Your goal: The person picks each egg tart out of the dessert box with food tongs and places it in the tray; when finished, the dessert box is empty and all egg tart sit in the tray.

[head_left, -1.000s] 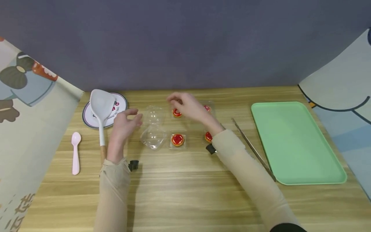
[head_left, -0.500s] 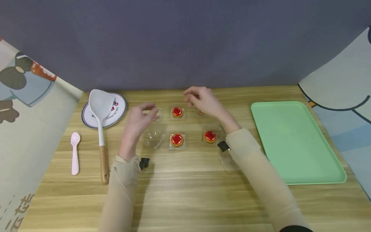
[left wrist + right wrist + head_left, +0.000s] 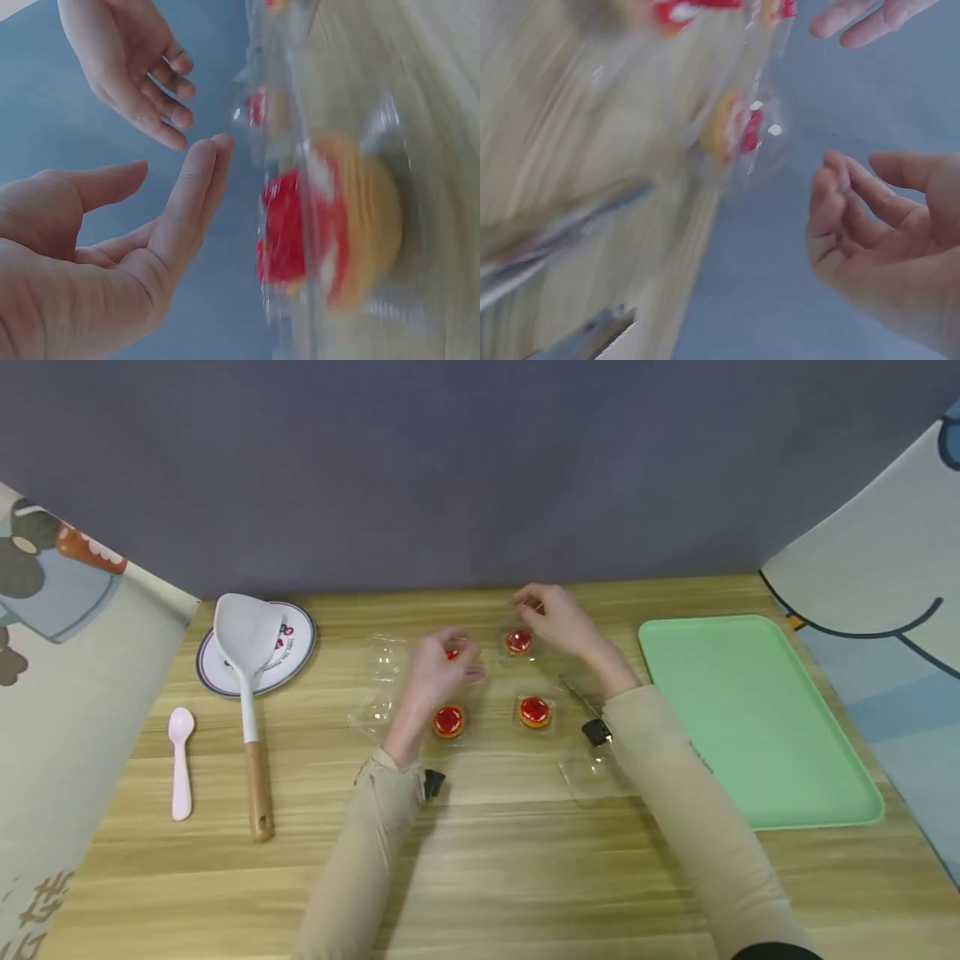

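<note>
Several small tarts with red tops sit in clear plastic boxes at mid-table. My left hand [image 3: 438, 672] is over the back-left tart [image 3: 452, 655], partly covering it; its thumb and fingers stand apart with nothing between them. The front-left tart [image 3: 448, 722] is just below that hand. Large in the left wrist view is a boxed tart [image 3: 360, 225], beside the fingers. My right hand [image 3: 558, 622] hovers behind and right of the back-right tart [image 3: 518, 642], fingers loosely bent around nothing. The front-right tart [image 3: 535, 712] lies nearer me.
An empty clear box [image 3: 375, 710] lies unfolded at left, and a clear lid [image 3: 592, 772] at right. A green tray [image 3: 757, 718] stands far right, with a thin metal utensil [image 3: 576, 695] partly under my right arm. Left are a plate [image 3: 300, 647], a white spatula [image 3: 243, 631] and a pink spoon [image 3: 181, 768].
My left hand has moved right from beside the plate, past the unfolded box, to the back-left tart. My right hand has shifted right, uncovering the tarts beneath it. The tarts stay in place.
</note>
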Available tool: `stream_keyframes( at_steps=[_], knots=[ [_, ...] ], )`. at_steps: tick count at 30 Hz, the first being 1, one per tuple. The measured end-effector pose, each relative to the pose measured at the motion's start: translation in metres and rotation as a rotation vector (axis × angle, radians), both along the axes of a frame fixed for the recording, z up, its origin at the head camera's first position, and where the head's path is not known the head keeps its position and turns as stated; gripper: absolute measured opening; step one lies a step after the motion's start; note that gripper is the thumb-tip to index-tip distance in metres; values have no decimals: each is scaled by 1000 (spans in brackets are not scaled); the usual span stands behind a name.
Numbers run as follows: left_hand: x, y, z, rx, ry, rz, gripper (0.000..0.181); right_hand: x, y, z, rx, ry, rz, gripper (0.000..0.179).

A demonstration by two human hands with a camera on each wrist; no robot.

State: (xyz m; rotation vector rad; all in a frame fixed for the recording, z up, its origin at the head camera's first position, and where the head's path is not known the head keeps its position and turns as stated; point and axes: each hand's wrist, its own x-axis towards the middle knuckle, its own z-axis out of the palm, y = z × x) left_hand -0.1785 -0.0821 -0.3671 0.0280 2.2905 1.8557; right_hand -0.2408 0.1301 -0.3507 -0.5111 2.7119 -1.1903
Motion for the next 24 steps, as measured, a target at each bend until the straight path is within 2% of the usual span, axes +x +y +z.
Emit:
stream_keyframes(
  at_steps=[6,11,14,20,24],
  knots=[
    [-5,18,-3,-84,-40,-17,59,-6,9,-13,50,-64,-11,37],
    [-8,28,-9,-8,-118,-33,62,-6,11,-17,101,-147,-9,42],
    [-8,30,-13,0,-150,-32,62,-7,12,-20,97,-179,3,42],
    [-13,35,-20,41,-193,-8,58,-8,10,-23,26,-262,-19,43],
    [-16,38,-21,54,-201,13,56,-7,9,-23,-24,-309,-44,40]
  ],
)
